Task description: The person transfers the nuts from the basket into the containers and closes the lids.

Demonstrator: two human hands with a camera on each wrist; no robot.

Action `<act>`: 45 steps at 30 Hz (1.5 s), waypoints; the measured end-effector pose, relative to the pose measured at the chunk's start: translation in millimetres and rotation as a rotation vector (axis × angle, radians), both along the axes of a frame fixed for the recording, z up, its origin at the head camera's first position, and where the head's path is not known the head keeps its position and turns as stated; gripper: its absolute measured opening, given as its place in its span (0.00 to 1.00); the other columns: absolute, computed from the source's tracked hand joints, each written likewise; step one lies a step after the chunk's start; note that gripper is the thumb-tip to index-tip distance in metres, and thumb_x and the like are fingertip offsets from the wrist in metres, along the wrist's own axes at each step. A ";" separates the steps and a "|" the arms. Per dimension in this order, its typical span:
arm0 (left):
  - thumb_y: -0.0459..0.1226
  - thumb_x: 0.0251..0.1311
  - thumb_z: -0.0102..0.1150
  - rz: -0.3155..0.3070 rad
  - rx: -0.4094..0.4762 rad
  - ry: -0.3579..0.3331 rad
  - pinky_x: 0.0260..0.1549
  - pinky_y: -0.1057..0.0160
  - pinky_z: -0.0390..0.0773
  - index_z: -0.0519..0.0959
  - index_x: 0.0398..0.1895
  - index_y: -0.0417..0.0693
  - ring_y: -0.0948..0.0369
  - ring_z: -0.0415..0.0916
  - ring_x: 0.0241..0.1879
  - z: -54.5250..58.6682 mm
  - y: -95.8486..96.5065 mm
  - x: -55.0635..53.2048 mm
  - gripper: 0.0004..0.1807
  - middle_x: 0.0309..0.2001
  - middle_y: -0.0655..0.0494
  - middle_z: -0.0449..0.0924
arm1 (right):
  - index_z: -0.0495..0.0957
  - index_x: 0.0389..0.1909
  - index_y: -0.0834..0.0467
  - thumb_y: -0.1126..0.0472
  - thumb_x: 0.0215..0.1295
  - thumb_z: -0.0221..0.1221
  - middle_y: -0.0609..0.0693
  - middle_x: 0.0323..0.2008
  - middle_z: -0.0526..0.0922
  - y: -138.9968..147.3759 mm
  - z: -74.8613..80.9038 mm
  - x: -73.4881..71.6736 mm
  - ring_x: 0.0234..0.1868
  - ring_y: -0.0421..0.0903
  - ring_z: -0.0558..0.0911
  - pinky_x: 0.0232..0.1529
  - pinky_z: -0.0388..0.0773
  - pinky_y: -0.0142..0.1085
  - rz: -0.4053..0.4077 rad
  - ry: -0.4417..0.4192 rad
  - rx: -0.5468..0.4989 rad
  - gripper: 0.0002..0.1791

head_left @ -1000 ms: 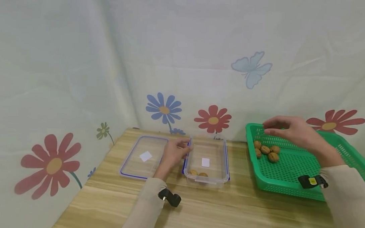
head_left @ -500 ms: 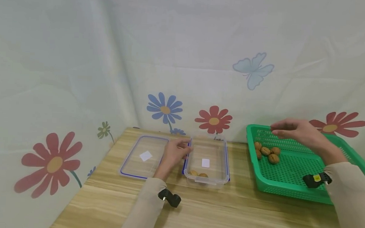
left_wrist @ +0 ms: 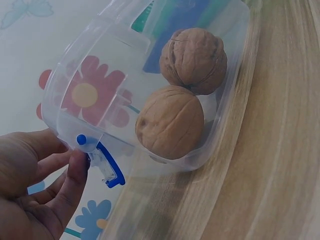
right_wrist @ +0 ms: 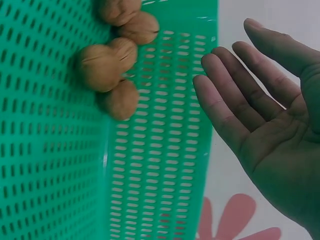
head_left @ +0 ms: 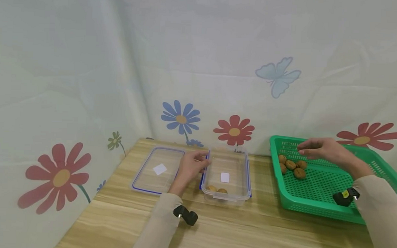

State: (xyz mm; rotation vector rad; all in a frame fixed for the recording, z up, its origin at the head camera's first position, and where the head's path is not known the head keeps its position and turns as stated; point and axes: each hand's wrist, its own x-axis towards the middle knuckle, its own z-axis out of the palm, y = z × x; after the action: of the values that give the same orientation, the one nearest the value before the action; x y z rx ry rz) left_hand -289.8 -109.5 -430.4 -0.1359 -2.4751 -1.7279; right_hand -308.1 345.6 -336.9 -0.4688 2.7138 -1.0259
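In the head view a clear plastic food container (head_left: 225,163) with a blue seal stands mid-table. Two walnuts (left_wrist: 172,122) lie together at its near end. My left hand (head_left: 191,165) pinches the container's left rim between thumb and fingers, beside a blue-edged side latch (left_wrist: 107,165). To the right, my right hand (head_left: 328,154) hovers above the green basket (head_left: 283,192), fingers extended and slightly bent, holding nothing. Several walnuts (head_left: 290,165) sit in the basket's left part, a little below and left of that hand's fingertips.
The container's clear lid (head_left: 147,177), with a blue seal and a white label, lies flat on the wooden table (head_left: 221,230) left of the container. A flower-printed curtain (head_left: 194,65) hangs right behind the table.
My right hand has shifted right and then dropped a little toward the basket. My left hand keeps its place on the container's rim, and the walnuts stay put.
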 end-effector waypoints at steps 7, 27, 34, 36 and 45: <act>0.32 0.66 0.72 0.011 0.000 0.001 0.30 0.60 0.89 0.85 0.60 0.41 0.59 0.85 0.26 0.1 -0.4 0.0 0.19 0.42 0.45 0.88 | 0.75 0.68 0.70 0.52 0.80 0.61 0.65 0.60 0.82 3.8 -15.1 -8.8 0.59 0.65 0.83 0.57 0.82 0.62 0.028 -0.024 0.038 0.28; 0.32 0.65 0.72 0.007 0.007 0.017 0.30 0.58 0.90 0.86 0.59 0.39 0.57 0.85 0.26 -1.0 0.4 2.4 0.19 0.42 0.43 0.88 | 0.81 0.57 0.73 0.61 0.76 0.64 0.68 0.54 0.84 10.2 -36.3 -19.3 0.48 0.61 0.87 0.48 0.88 0.55 0.110 -0.097 0.146 0.19; 0.31 0.65 0.72 0.002 0.017 0.020 0.30 0.59 0.90 0.85 0.59 0.38 0.57 0.85 0.26 -0.1 0.8 4.2 0.19 0.41 0.42 0.87 | 0.81 0.56 0.76 0.63 0.75 0.65 0.73 0.55 0.83 7.3 -39.1 -20.3 0.49 0.61 0.87 0.46 0.89 0.54 0.130 -0.114 0.169 0.20; 0.31 0.66 0.72 -0.002 0.022 0.018 0.30 0.60 0.90 0.85 0.59 0.37 0.58 0.85 0.26 0.3 0.9 4.7 0.19 0.41 0.42 0.87 | 0.81 0.55 0.76 0.63 0.74 0.65 0.73 0.54 0.83 6.3 -40.1 -20.1 0.49 0.61 0.87 0.45 0.89 0.53 0.136 -0.117 0.175 0.20; 0.31 0.65 0.72 0.002 0.024 0.024 0.30 0.60 0.90 0.85 0.59 0.37 0.59 0.84 0.26 0.8 1.4 4.1 0.19 0.41 0.42 0.87 | 0.79 0.56 0.80 0.63 0.73 0.67 0.70 0.51 0.85 3.7 -42.1 -19.6 0.47 0.61 0.88 0.46 0.89 0.54 0.149 -0.128 0.178 0.23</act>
State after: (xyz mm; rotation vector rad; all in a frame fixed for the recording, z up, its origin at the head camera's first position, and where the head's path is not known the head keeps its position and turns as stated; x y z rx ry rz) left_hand -285.7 -108.1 -429.5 -0.1514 -2.4365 -1.7440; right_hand -327.7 349.3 -379.0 -0.5443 2.5820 -0.7419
